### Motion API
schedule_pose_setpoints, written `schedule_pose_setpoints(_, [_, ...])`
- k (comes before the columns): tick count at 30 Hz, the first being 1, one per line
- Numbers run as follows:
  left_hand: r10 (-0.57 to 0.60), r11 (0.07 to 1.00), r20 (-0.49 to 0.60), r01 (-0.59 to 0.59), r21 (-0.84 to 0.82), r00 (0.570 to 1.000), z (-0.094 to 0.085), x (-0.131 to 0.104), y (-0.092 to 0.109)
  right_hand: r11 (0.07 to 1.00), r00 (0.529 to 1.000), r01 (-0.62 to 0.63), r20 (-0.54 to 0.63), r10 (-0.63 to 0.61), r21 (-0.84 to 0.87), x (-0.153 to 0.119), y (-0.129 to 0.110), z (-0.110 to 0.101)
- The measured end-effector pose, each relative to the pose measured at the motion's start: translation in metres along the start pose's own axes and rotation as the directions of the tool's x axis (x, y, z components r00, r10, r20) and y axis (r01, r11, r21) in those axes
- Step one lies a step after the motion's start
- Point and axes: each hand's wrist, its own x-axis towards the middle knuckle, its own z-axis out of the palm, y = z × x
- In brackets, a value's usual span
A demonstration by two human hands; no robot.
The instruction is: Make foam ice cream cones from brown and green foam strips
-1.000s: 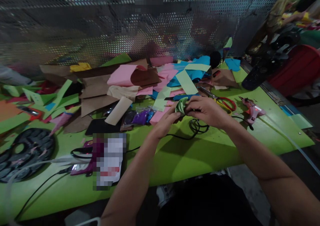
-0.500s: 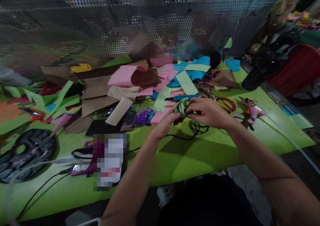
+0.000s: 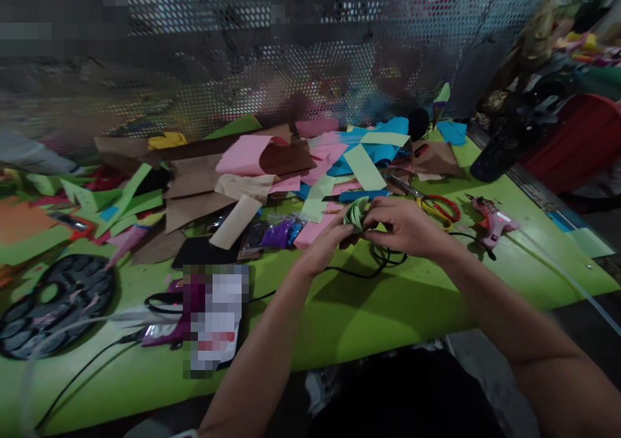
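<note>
Both my hands meet over the middle of the green table (image 3: 369,308). Between them is a small rolled piece of light green paper (image 3: 354,213). My left hand (image 3: 324,246) grips it from the left and below. From the right, my right hand (image 3: 404,226) closes its fingers over the same piece. A coiled black cable (image 3: 383,257) lies on the table just under my right hand.
Scissors with red and yellow handles (image 3: 434,206) and a pink glue gun (image 3: 491,219) lie to the right. Pink, blue, brown and green paper scraps (image 3: 272,166) pile up behind. A black round tray (image 3: 53,302) sits at the left, a perforated metal screen (image 3: 291,69) behind.
The view has shifted slightly, so everything sits a little lower and to the right. My hands stay together on the green paper, with only small finger movement.
</note>
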Motion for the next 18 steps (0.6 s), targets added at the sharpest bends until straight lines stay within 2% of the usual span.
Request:
schedule_pose_setpoints(13, [-0.003, 0.999, -0.058, 0.000, -0.048, 0.998, 0.0063, -0.0012, 0.0066, 0.997, 0.993, 0.071, -0.097, -0.071, -0.006, 0.0000, 0.0019, 0.0050])
schedule_pose_setpoints(18, [-0.027, 0.993, -0.033, 0.023, -0.120, 0.999, 0.0076, 0.0012, 0.0057, 0.995, 0.992, 0.098, -0.078, -0.095, 0.026, -0.0003, 0.0001, 0.0022])
